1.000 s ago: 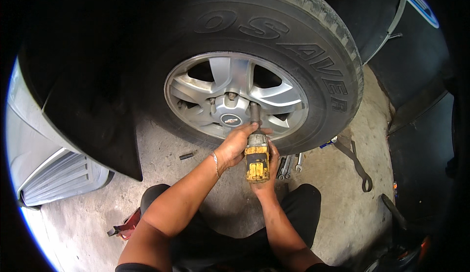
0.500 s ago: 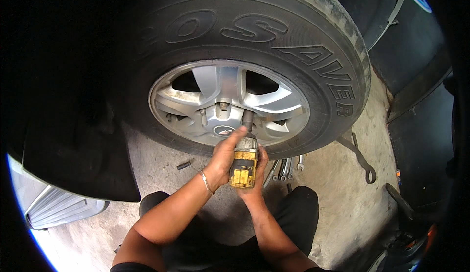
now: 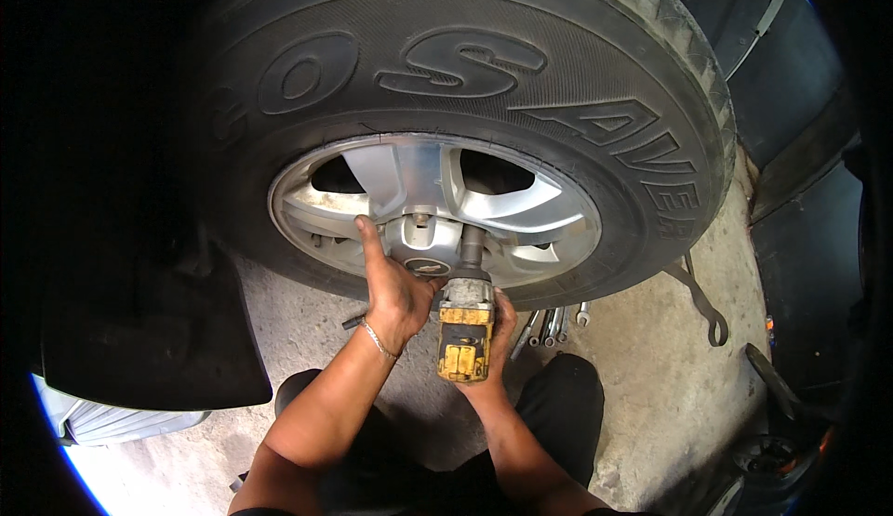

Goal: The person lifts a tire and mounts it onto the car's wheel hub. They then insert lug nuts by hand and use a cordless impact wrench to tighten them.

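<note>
A large black tyre on a silver alloy wheel fills the upper view. My right hand grips a yellow and black impact wrench from below, its socket pressed against the wheel hub beside the centre cap. My left hand rests on the wheel next to the tool, its index finger stretched up along a spoke, a thin bracelet on the wrist.
Several spanners lie on the concrete floor under the tyre. A long wrench lies to the right. A black mud flap hangs at the left. My dark-trousered knees are below.
My head has moved closer to the wheel, which now looks larger. My left hand has left the wrench and reached up onto the wheel spoke. The wrench stays on the hub.
</note>
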### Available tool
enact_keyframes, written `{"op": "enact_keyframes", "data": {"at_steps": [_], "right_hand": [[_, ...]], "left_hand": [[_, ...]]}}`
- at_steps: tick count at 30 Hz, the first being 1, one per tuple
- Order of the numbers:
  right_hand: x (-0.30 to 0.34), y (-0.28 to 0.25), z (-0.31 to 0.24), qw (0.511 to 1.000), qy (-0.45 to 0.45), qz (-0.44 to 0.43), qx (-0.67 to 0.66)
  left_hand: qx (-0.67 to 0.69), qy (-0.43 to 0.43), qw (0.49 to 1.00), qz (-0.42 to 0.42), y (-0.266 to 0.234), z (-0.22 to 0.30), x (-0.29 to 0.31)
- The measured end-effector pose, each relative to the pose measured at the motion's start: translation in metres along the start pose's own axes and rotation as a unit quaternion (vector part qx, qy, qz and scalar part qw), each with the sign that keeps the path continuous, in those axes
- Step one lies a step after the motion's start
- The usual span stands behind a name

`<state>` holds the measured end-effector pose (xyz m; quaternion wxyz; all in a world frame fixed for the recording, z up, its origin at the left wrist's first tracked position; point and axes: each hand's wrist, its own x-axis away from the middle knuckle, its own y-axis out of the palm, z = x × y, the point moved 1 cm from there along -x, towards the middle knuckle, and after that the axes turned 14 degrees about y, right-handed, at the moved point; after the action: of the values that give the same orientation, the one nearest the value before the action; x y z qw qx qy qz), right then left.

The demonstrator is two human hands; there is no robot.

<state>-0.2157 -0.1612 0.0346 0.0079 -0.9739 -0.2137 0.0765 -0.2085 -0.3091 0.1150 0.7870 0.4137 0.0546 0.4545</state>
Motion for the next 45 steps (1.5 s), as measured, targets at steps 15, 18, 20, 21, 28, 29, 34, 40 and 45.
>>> {"op": "enact_keyframes", "data": {"at_steps": [15, 18, 20, 21, 28, 29, 34, 40, 45], "right_hand": [[-0.008, -0.002, 0.000, 0.999, -0.033, -0.014, 0.023], [-0.009, -0.005, -0.001, 0.998, -0.045, -0.027, 0.036], [-0.009, -0.005, -0.002, 0.997, -0.055, -0.026, 0.045], [-0.009, -0.005, -0.003, 0.997, -0.061, -0.020, 0.051], [-0.009, -0.003, -0.004, 0.999, 0.003, -0.041, -0.020], [-0.009, -0.004, -0.004, 0.999, -0.009, -0.033, 0.004], [-0.009, -0.010, -0.008, 0.998, -0.013, -0.001, 0.055], [-0.011, -0.012, -0.006, 0.998, -0.004, -0.010, 0.069], [-0.012, -0.013, -0.006, 0.996, -0.012, -0.016, 0.087]], "left_hand": [[0.006, 0.010, 0.998, -0.062, -0.009, -0.003, -0.007], [0.004, 0.014, 0.997, -0.079, -0.013, -0.006, -0.010], [-0.001, 0.016, 0.996, -0.085, -0.015, -0.007, -0.009], [-0.003, 0.016, 0.996, -0.090, -0.015, -0.007, -0.009], [-0.024, 0.010, 0.995, -0.097, -0.015, -0.004, -0.008], [-0.027, 0.012, 0.994, -0.101, -0.015, -0.004, -0.008], [-0.017, 0.000, 0.995, -0.094, -0.014, -0.004, -0.007], [-0.066, 0.005, 0.996, -0.060, -0.011, -0.004, -0.006], [-0.087, 0.020, 0.996, -0.030, -0.008, -0.007, -0.007]]}}
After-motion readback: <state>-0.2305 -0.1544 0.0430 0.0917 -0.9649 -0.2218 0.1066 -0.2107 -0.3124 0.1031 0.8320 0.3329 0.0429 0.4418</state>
